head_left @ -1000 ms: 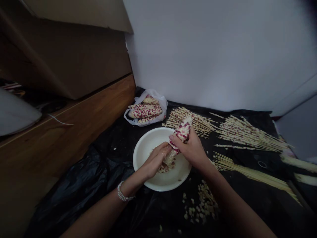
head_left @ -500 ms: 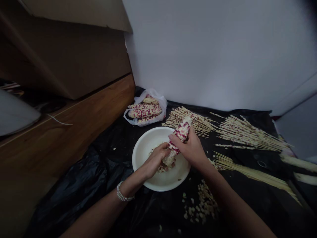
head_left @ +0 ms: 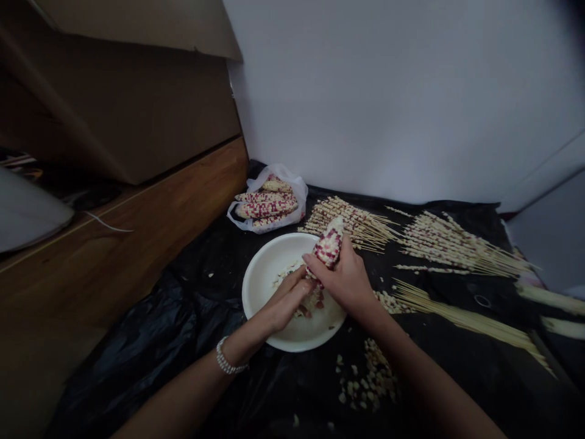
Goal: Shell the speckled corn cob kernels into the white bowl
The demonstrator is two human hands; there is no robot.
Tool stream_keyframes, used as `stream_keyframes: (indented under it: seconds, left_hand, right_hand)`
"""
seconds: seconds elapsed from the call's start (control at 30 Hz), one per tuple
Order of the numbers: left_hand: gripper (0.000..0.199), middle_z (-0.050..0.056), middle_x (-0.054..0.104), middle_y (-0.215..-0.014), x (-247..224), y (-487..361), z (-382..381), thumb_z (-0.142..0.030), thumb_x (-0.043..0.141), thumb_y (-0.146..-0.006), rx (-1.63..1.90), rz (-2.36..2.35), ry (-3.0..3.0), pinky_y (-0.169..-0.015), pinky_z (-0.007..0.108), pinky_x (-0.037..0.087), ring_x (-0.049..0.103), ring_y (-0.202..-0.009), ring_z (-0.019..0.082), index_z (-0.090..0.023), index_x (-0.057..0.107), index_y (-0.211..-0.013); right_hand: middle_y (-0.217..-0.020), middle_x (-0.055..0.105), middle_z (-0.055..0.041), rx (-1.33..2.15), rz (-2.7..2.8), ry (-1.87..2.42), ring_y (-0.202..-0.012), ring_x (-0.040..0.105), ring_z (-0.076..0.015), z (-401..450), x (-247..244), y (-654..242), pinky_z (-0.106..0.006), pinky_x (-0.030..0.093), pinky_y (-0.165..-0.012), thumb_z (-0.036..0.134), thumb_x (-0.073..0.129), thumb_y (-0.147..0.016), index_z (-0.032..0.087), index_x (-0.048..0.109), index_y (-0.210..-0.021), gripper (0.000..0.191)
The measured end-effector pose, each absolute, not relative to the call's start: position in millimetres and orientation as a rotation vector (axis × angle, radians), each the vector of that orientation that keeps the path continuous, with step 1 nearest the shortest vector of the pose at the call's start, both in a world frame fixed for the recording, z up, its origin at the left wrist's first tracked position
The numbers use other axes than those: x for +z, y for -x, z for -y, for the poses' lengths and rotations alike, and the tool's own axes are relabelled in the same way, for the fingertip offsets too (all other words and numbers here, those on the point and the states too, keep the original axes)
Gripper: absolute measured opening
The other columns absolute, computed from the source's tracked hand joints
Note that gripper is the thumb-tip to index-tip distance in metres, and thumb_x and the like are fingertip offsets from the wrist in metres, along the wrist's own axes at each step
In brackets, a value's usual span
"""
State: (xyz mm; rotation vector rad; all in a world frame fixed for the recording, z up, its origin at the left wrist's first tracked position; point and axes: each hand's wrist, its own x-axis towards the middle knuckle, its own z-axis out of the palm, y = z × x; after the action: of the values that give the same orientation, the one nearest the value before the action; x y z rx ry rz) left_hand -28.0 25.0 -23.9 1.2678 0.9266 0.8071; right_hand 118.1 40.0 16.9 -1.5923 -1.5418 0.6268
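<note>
A corn cob (head_left: 329, 245) with cream and dark red kernels is held at a tilt over a white bowl (head_left: 260, 262); its lower part looks stripped of kernels. My right hand (head_left: 350, 277) is closed around the cob's upper right side, thumb across the kernels. Lower down, my left hand (head_left: 287, 299) grips the bare end, its fingers partly hidden beneath the cob. Loose kernels (head_left: 284, 274) lie in the bowl under the hands.
A plastic bag (head_left: 301, 189) of corn cobs stands behind the bowl. Skewers threaded with kernels (head_left: 448, 244), bare sticks (head_left: 466, 317) and loose kernels (head_left: 372, 378) lie on black plastic sheeting (head_left: 183, 311). A wooden panel (head_left: 173, 201) runs along the left.
The cob has shifted slightly left and down in my hands. My right hand has moved a little left with it, and the left hand's fingers look straighter.
</note>
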Motion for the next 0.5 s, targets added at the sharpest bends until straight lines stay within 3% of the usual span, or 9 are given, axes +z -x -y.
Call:
stream_keyframes:
  seconds: [0.13, 0.2, 0.4, 0.5]
  left_hand:
    - [0.042, 0.004, 0.069, -0.073, -33, 28, -29, -0.021, 0.047, -0.078, 0.817, -0.948, -1.193, -0.048, 0.025, 0.046, 0.064, -0.063, 0.020, -0.017, 0.063, -0.116]
    - [0.045, 0.004, 0.070, -0.077, -36, 30, -30, -0.019, 0.048, -0.076, 0.800, -0.917, -1.146, -0.049, 0.024, 0.047, 0.064, -0.063, 0.019, -0.018, 0.062, -0.118]
    - [0.039, 0.006, 0.069, -0.088, -31, 31, -29, -0.044, 0.055, -0.088, 0.771, -0.795, -1.080, -0.049, 0.024, 0.047, 0.065, -0.071, 0.020, -0.020, 0.060, -0.119]
    - [0.034, 0.004, 0.067, -0.084, -27, 28, -30, -0.042, 0.055, -0.085, 0.830, -0.846, -1.002, -0.056, 0.027, 0.049, 0.062, -0.068, 0.018, -0.018, 0.062, -0.108]
  right_hand:
    - [-0.078, 0.063, -0.0038, 0.631, 1.536, 1.584, -0.080, 0.064, -0.0296, -41, 15, -119, -0.039, 0.046, -0.072, 0.061, 0.069, -0.070, 0.028, 0.041, -0.087, 0.047]
    - [-0.077, 0.063, -0.0029, 0.649, 1.533, 1.585, -0.077, 0.063, -0.0286, -42, 17, -121, -0.039, 0.046, -0.072, 0.062, 0.069, -0.071, 0.028, 0.040, -0.087, 0.047]
    - [-0.085, 0.066, -0.0055, 0.677, 1.526, 1.541, -0.081, 0.063, -0.0280, -45, 19, -128, -0.042, 0.048, -0.077, 0.060, 0.067, -0.074, 0.025, 0.047, -0.093, 0.045]
    - [-0.090, 0.070, -0.0060, 0.716, 1.523, 1.437, -0.083, 0.065, -0.0265, -48, 12, -131, -0.042, 0.051, -0.078, 0.058, 0.068, -0.077, 0.024, 0.053, -0.100, 0.044]
